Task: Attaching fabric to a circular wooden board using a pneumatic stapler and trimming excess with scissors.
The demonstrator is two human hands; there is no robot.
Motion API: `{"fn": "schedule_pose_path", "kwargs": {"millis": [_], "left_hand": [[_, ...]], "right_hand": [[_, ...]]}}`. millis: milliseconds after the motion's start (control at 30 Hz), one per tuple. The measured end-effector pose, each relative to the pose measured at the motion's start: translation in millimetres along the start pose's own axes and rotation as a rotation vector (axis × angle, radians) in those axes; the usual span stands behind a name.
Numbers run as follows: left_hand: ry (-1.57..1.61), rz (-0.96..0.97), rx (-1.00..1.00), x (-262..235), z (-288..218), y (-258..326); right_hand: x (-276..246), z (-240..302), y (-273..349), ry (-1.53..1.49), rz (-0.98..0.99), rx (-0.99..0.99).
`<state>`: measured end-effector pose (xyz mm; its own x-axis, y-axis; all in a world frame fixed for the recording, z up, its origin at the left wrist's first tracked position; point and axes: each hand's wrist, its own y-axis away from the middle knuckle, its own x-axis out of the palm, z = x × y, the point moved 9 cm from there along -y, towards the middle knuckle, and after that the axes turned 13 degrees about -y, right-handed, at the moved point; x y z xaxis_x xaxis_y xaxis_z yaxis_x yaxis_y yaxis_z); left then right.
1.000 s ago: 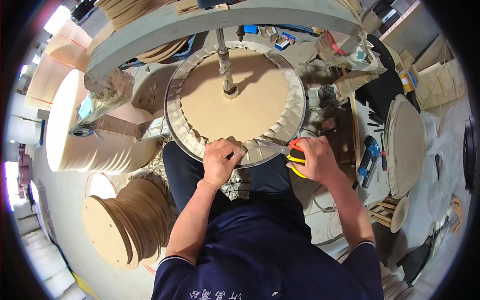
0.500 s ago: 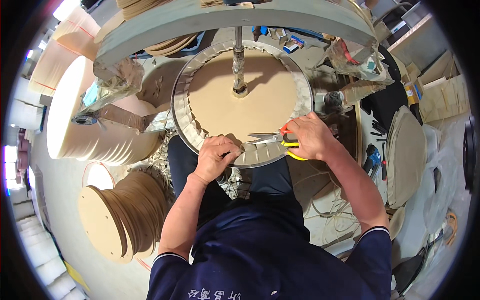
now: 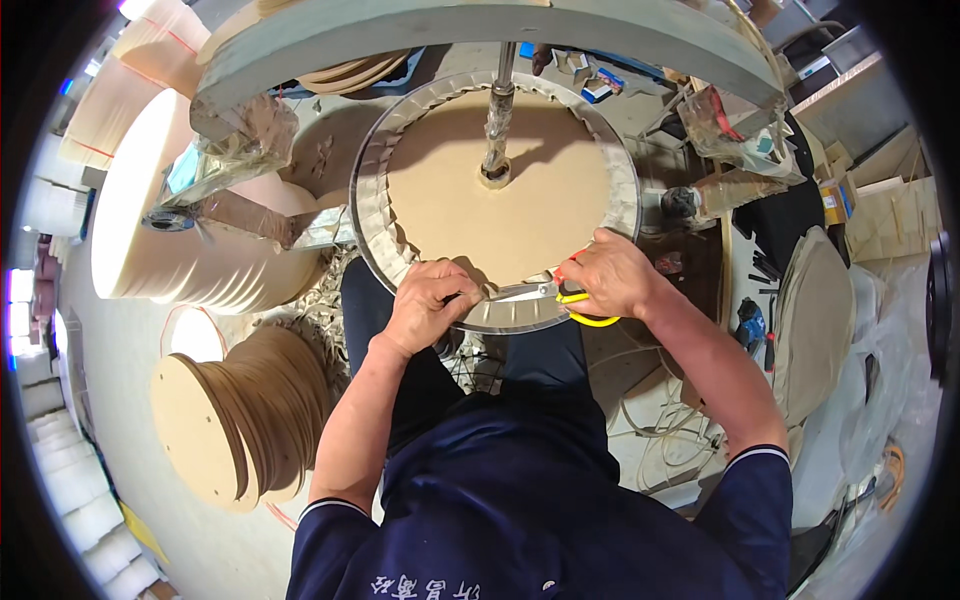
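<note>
A round tan board lies in front of me inside a metal ring, with cream pleated fabric folded over its edge all round. At the near left edge, the fingers of my left hand are pinched on the fabric. My right hand grips a pair of scissors with red and yellow handles. Their blades point left along the near fabric edge and lie nearly together, the tips close to my left fingertips. What exactly lies between the blades is hard to see.
A metal post under a grey overhead beam meets the board's middle. Film-wrapped arms flank the ring. To the left stand a stack of tan discs and large cream rolls; fabric scraps litter the floor nearby. A flat fabric-covered piece leans at right.
The scissor blades, spread apart before, have come nearly together. My right hand has shifted slightly left toward my left hand, which keeps its pinch on the fabric. The view has shifted a little.
</note>
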<state>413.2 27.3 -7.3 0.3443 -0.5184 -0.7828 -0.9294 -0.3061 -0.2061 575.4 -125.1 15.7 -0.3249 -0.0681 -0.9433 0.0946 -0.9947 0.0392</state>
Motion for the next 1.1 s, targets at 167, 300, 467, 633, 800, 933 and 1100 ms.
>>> {"fn": "schedule_pose_path", "kwargs": {"millis": [167,300,467,633,800,933,1100], "left_hand": [[0.015,-0.024,0.005,1.9,2.4,-0.3],[0.028,-0.03,-0.009,2.3,3.5,0.4],[0.035,-0.027,-0.008,3.4,2.1,-0.2],[0.049,-0.019,-0.026,5.0,0.5,-0.8],[0.07,-0.028,-0.058,7.5,4.0,-1.4],[0.112,-0.014,-0.075,8.8,2.9,-2.1],[0.185,0.009,-0.128,16.1,-1.9,-3.3]], "right_hand": [[8.3,1.5,2.4,0.078,0.069,-0.023],[3.0,9.8,6.5,0.087,0.016,0.015],[-0.4,25.7,5.8,-0.004,-0.13,0.021],[14.4,26.0,6.9,0.023,-0.035,0.08],[19.6,26.7,13.6,0.045,-0.02,0.085],[12.6,38.9,11.7,0.01,-0.095,0.154],[19.9,44.0,15.9,0.079,-0.127,0.137]]}}
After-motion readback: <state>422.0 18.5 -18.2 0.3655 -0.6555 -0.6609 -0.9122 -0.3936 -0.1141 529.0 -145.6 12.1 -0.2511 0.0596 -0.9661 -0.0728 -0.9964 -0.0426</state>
